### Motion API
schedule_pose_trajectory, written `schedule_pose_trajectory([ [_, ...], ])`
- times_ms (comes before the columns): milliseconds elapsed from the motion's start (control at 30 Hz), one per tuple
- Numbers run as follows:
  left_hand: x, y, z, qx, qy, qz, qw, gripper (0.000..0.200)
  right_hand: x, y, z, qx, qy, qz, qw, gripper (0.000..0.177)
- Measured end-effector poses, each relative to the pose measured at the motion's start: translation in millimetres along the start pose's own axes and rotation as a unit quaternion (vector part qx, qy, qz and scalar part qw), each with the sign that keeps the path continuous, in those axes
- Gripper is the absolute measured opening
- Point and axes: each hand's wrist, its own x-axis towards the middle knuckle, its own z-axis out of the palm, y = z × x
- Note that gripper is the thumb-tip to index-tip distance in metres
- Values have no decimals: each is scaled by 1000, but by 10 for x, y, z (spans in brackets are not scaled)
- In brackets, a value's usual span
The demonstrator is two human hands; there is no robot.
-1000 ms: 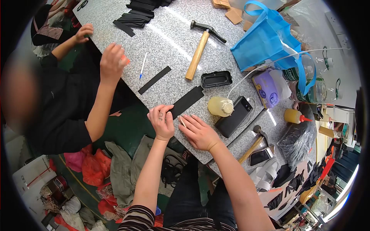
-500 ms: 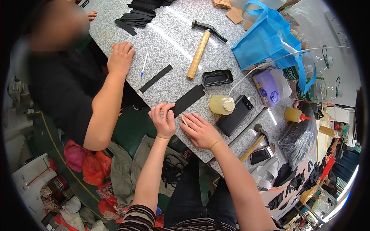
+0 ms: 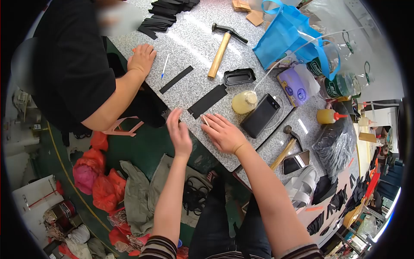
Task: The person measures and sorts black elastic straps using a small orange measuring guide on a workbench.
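My left hand hovers at the table's near edge, its fingers stretched and slightly apart, with nothing in it. Just beyond it a wide black strip lies flat on the speckled table, with one notched end pointing away. My right hand rests on the table beside the strip's near end, palm down. A thin pale stick pokes out between its fingers; the rest is hidden. Near the far end of the strip sit a black plastic tray and a bottle of yellowish liquid.
A narrow black strip, a pen and a hammer lie farther off. To the right are a black phone-like device, a tissue pack and a blue bag. Another person's hand rests at the left edge.
My left hand has lifted off the wide black strip and moved back, its fingers straightening. My right hand stays by the strip. The other person has leaned farther over the table.
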Motion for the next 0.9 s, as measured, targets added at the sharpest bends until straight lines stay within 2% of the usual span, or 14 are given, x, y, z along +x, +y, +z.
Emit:
schedule_pose_trajectory([
  [100, -981, 136, -401, -115, 62, -229, 965, 42, -16, -8, 33, -10, 34, -14, 999, 54],
  [133, -1409, 117, -622, -81, 19, -313, 946, 44, 11, 6, 70, -14, 51, -2, 999, 51],
  [200, -2934, -687, -1015, 172, -107, -263, 943, 48, -6, -90, 209, -17, 87, 20, 996, 44],
  [233, -3496, -646, -1188, 170, -153, -337, 914, 46, -27, -225, 176, 12, 71, 58, 996, 42],
  [267, -3536, 44, -1257, 175, -170, -348, 905, 41, -44, -418, 95, 41, 53, 100, 993, 39],
  [300, -3687, 453, -1366, 163, -245, -434, 852, 39, -92, -620, -1, 69, 33, 145, 986, 37],
  [400, -4861, 605, -1575, 238, -452, -428, 745, 57, -581, -1249, -183, 184, 75, 139, 970, 33],
  [433, -4763, 788, -1421, 211, -486, -567, 630, 67, -887, -1442, -148, 201, 112, 107, 967, 33],
  [500, -4582, 1054, -1236, 201, -450, -582, 647, 69, -1511, -1827, -48, 176, 159, 91, 967, 27],
  [567, -4834, 756, -1139, 204, -480, -463, 717, 68, -2280, -2148, 209, 301, -18, 157, 941, 31],
  [633, -4906, 639, -952, 229, -477, -391, 753, 65, -2923, -2371, 332, 298, -160, 124, 933, 29],
  [667, -4733, 668, -877, 191, -532, -319, 761, 62, -3215, -2447, 390, 296, -165, 112, 934, 29],
  [767, -4610, 754, -519, 291, -459, -303, 783, 62, -3859, -2507, 336, 287, -133, 85, 945, 25],
  [900, -4504, 598, -89, 330, -515, -235, 755, 60, -4449, -2350, -15, 325, -104, 199, 919, 23],
])
